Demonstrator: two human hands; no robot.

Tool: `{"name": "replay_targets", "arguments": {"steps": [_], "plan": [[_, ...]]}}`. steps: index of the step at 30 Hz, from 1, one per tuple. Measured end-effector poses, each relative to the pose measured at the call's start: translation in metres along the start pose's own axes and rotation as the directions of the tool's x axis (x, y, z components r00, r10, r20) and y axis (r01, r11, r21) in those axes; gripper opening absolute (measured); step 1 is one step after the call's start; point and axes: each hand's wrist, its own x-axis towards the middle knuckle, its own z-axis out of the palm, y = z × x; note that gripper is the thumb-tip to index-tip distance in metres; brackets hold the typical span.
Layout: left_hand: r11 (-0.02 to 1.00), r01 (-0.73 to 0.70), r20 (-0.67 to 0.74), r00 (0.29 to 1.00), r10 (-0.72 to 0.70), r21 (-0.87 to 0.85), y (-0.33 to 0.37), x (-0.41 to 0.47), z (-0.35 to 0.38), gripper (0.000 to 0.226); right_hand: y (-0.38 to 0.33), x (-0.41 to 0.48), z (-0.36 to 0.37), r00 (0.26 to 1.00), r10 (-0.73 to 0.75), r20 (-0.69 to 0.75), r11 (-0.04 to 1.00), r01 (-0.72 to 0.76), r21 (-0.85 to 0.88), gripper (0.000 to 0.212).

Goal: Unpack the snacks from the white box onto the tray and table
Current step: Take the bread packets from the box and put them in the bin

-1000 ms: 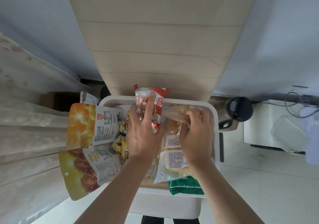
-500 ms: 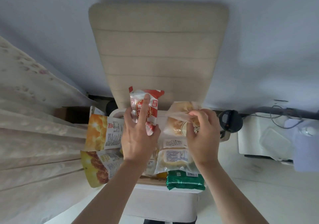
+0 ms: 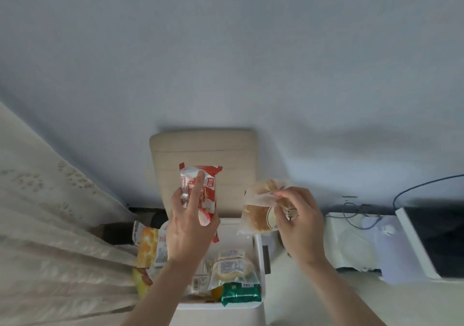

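colour rundown: white box (image 3: 218, 315) plain. wafer pack (image 3: 211, 195) above box red + white, red lettering. bun bag (image 3: 256, 215) above box's right side clear, golden-brown inside. green pack (image 3: 241, 296) at box's near-right corner. pouch (image 3: 147, 245) at box's left orange-yellow. curtain (image 3: 50, 237) left of box cream, faint floral print.

White box (image 3: 260, 250) crammed with packets (image 3: 231, 268), curtain (image 3: 50, 225) close on left, chair back (image 3: 203, 149) behind

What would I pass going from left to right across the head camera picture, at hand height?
Cream curtain → orange snack bag → red wafer packet → clear bread bag → right hand → dark screen.
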Motion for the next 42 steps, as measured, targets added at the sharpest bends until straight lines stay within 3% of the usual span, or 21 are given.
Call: {"name": "replay_targets", "arguments": {"steps": [5, 11, 17, 22, 26, 33, 37, 42], "plan": [[0.988, -0.150, 0.029, 0.988, 0.151, -0.046, 0.046, -0.001, -0.027, 0.107, -0.036, 0.007, -0.055, 0.996, 0.030, -0.090, 0.999, -0.031, -0.014, 0.032], [0.927, -0.321, 0.094, 0.934, 0.344, -0.195, 0.082, -0.003, -0.048, 0.106, -0.073, -0.014, -0.111, 0.954, 0.193, -0.230, 0.981, -0.187, 0.045, 0.036], [0.828, -0.501, 0.155, 0.824, 0.546, -0.252, 0.116, -0.019, -0.055, 0.109, -0.111, -0.052, -0.163, 0.855, 0.339, -0.392, 0.940, -0.317, 0.121, 0.034], [0.702, -0.621, 0.143, 0.705, 0.694, -0.349, 0.154, -0.048, -0.048, 0.111, -0.130, -0.096, -0.207, 0.770, 0.347, -0.535, 0.932, -0.347, 0.105, 0.027], [0.608, -0.690, 0.145, 0.607, 0.782, -0.393, 0.186, -0.082, -0.036, 0.110, -0.131, -0.136, -0.239, 0.647, 0.384, -0.659, 0.903, -0.411, 0.122, 0.014], [0.466, -0.769, 0.193, 0.426, 0.884, -0.438, 0.248, -0.157, -0.011, 0.102, -0.130, -0.215, -0.305, 0.384, 0.395, -0.835, 0.858, -0.478, 0.186, 0.015], [0.403, -0.790, 0.228, 0.333, 0.915, -0.462, 0.285, -0.212, 0.008, 0.094, -0.120, -0.272, -0.348, 0.228, 0.427, -0.875, 0.832, -0.477, 0.282, 0.015], [0.299, -0.796, 0.243, 0.197, 0.950, -0.525, 0.333, -0.298, 0.034, 0.100, -0.114, -0.344, -0.410, 0.073, 0.424, -0.903, 0.809, -0.478, 0.342, 0.022]]}}
